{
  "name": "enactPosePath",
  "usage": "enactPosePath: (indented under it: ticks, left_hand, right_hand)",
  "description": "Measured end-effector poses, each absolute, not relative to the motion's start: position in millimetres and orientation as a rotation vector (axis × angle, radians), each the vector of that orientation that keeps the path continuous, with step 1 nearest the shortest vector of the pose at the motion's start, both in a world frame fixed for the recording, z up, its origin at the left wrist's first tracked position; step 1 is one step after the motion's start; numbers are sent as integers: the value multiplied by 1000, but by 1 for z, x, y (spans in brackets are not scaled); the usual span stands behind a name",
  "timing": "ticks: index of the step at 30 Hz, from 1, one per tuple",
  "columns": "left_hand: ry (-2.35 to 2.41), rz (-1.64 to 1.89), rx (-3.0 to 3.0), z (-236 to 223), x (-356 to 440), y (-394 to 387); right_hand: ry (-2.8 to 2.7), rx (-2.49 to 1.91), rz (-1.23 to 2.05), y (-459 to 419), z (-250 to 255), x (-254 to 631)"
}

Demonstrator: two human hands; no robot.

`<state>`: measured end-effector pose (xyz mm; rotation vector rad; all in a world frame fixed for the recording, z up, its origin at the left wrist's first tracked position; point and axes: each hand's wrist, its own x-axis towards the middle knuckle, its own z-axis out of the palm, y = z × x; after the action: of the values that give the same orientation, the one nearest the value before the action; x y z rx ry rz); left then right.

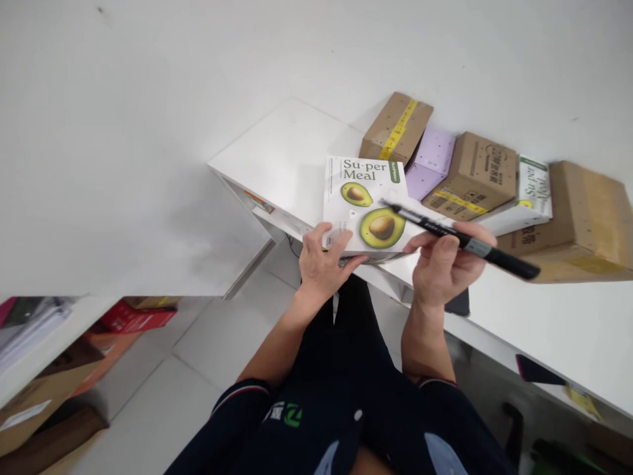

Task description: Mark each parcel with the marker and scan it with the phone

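Note:
A white box (341, 198) printed with avocados and the words "Su-per Meal" lies at the front edge of the white table (291, 142). My left hand (324, 260) rests on its near left corner, fingers spread and bent over the edge. In my right hand (448, 264) is a black marker pen (430, 225), gripped between thumb and fingers. Its tip points left, over the box's printed top near the avocados; whether it touches the surface I cannot tell.
Behind and to the right stand a taped brown carton (398, 125), a lilac box (431, 161), another brown carton (475, 171), a second "Su-per Meal" box (534, 188) and a larger carton (588, 218). Cartons and a red box (138, 316) sit at lower left.

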<state>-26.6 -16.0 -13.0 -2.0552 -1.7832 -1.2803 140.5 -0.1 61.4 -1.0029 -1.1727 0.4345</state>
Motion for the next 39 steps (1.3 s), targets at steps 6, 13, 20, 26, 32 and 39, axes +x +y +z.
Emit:
enactPosePath:
  ticks: [6,13,20,26,32,39]
  left_hand:
    - [-1804,-1212,-2018,-14,-26,-17]
    - [-1857,-1271,-2063,-14,-25,-16]
    - [-1782,-1282,-2023,-14,-25,-16]
    - [-1784,-1256,-2034,-13,-26,-16]
    - [-1704,-1268,-2013,-11,-26,-13]
    - [-1826,-1266,-2065,-12,-28,-5]
  right_hand:
    - [-1223,-1149,543,10,53,116]
    - [-1289,-1342,489,12,51,119]
    - [-1353,-1417,517,9,54,118]
    - [-1371,-1436,488,10,54,120]
    - [-1258,-1162,474,14,55,119]
    - [-907,-949,111,20,44,164]
